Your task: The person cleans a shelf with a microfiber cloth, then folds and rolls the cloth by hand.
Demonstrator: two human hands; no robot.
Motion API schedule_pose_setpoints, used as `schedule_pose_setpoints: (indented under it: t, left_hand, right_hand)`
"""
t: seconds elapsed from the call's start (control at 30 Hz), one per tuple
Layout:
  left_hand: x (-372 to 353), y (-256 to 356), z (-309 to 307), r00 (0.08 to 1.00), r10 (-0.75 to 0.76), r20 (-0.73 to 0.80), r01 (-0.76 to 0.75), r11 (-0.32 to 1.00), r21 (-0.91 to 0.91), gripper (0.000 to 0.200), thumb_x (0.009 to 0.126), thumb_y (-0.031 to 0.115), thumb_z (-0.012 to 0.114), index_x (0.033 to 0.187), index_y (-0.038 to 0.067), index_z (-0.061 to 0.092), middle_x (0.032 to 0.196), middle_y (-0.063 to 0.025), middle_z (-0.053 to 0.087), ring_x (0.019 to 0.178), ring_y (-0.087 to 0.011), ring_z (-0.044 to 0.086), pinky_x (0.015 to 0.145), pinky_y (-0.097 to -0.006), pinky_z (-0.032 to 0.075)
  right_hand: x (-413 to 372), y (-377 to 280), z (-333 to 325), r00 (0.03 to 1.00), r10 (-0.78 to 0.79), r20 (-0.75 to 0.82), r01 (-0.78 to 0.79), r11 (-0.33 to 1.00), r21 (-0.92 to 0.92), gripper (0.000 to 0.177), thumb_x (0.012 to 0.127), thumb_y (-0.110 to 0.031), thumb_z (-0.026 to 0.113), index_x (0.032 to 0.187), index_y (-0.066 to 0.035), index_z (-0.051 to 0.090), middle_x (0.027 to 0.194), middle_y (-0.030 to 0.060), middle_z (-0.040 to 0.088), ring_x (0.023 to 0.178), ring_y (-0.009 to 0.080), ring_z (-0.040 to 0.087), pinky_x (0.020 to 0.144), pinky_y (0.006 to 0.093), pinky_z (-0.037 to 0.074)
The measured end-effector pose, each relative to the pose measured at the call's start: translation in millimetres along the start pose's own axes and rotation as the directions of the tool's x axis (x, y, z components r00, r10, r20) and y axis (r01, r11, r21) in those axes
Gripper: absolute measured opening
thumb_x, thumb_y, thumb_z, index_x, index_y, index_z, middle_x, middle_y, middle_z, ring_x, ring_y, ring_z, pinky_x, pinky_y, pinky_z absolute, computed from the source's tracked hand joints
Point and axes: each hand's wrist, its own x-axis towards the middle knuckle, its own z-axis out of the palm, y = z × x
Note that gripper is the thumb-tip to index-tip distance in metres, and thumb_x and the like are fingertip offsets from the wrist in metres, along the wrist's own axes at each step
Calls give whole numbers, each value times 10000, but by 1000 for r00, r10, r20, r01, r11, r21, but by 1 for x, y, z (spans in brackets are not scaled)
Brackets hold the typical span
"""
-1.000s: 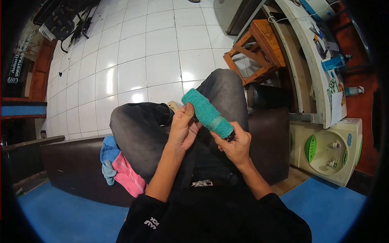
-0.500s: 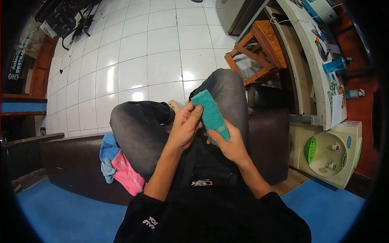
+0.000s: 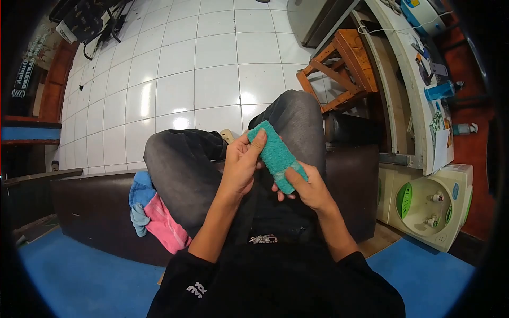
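Observation:
A folded green terry cloth (image 3: 277, 153) lies slanted between my two hands, above my lap. It forms a thick, narrow strip with a paler band near its lower right end. My left hand (image 3: 243, 161) pinches the upper left end, thumb on top and the other fingers mostly hidden beneath. At the lower end my right hand (image 3: 310, 186) grips the cloth, its thumb pressed on the pale band and its fingertips showing under the edge.
Beside my left thigh, a pink cloth (image 3: 164, 225) and a blue cloth (image 3: 141, 190) lie on the dark brown bench (image 3: 95, 212). To the right stand a wooden stool (image 3: 350, 63), a cluttered table (image 3: 411, 100) and a cream water dispenser (image 3: 461, 193).
The green cloth has shifted slightly down and right at its lower end. My right thumb has slid onto the pale band, and more right fingertips show below. Both hands keep hold.

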Motion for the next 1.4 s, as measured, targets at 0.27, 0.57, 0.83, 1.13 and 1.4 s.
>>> schedule_pose_setpoints:
  t: [0.27,0.57,0.83,1.13,1.4]
  left_hand:
    - [-6,-8,4,963,-108,249,163,963,-214,398,952,244,637,1230,-25,544,1182,-141,644,1040,-201,641,921,-347,518]
    - [-3,-22,-1,999,39,-31,-40,998,-49,380,818,13,755,1163,-23,600,1078,-118,692,937,-152,669,826,-300,552]
    - [-7,-21,0,996,11,84,-25,985,168,258,833,26,741,1075,-29,673,984,-90,712,866,-115,659,781,-255,534]
    - [-8,-22,-1,999,26,41,-32,986,165,248,855,30,721,1089,-37,676,991,-81,711,866,-103,650,760,-241,535]
    - [-8,-27,-5,988,-82,135,72,995,73,194,922,97,662,1070,-26,685,926,-41,715,787,-57,638,692,-198,516]
  right_hand:
    - [-1,12,-2,997,-22,-70,23,1000,19,444,1033,-382,447,1176,28,540,867,129,675,670,143,648,541,220,464]
    - [5,6,12,756,-595,-274,173,585,-792,584,773,-187,803,1247,28,537,1084,219,640,996,328,658,841,389,520]
    - [9,13,15,812,-541,-219,133,536,-834,518,870,-137,664,1315,55,478,1092,269,633,987,404,657,816,433,524]
    - [12,5,10,839,-512,-183,154,547,-823,527,887,-137,624,1352,29,441,1090,280,629,1011,417,649,828,428,522]
    - [12,-5,8,864,-461,-201,148,615,-774,485,854,-253,732,1202,29,547,959,237,675,881,369,693,733,398,539]
